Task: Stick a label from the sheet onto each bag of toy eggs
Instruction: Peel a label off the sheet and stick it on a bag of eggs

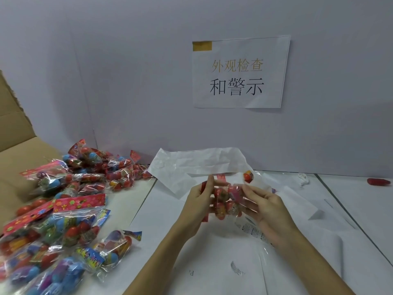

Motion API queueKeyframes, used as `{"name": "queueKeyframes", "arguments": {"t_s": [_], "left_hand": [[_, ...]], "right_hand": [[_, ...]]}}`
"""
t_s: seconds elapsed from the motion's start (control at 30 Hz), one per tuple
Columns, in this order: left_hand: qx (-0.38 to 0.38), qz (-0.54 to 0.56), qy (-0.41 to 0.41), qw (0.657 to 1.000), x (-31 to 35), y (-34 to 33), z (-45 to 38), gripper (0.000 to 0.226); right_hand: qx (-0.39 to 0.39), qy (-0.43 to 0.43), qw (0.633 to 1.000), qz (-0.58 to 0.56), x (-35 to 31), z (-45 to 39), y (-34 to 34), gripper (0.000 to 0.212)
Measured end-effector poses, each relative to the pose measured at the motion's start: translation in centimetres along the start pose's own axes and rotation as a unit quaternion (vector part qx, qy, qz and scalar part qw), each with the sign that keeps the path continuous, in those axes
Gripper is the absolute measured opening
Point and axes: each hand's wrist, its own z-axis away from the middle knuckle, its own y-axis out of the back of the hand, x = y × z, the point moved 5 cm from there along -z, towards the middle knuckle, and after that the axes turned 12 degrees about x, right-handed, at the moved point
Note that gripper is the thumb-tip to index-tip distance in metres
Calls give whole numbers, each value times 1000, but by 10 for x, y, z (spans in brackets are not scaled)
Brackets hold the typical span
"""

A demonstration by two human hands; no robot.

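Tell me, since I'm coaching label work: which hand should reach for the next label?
Right, probably: the right hand is nearer the label strip lying beneath it, while the left hand grips the bag.

A white table (350,209) carries everything, with a crumpled sheet of white paper (197,165) lying at its far edge as the landmark; left of that paper a pile of clear bags of toy eggs (70,201) spreads toward the near left corner; beyond the pile lies flat brown cardboard (19,158); right of the paper sits one loose egg (248,176); far right, a small red thing (379,181); nearer than the paper, printed white sheets (223,271).
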Motion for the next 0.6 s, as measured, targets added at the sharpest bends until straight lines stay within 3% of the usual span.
{"name": "queueKeyframes", "arguments": {"t_s": [0.1,0.2,0.37,0.47,0.53,0.6], "left_hand": [[-17,34,23,999,-1,-5,0,49],[-5,38,28,999,-7,-6,-1,50],[32,20,-57,998,-5,2,-6,50],[78,2,-94,993,2,6,-7,54],[88,23,-43,995,0,10,-10,74],[50,111,81,989,-6,13,-11,93]], "right_hand": [[10,-54,996,-67,5,-3,1,24],[19,-52,997,-59,6,-1,-2,23],[-29,135,977,162,-12,11,-8,21],[-37,181,970,159,-17,14,-12,27],[-49,213,967,128,-21,15,-14,29],[-56,253,956,140,-24,16,-13,31]]}}
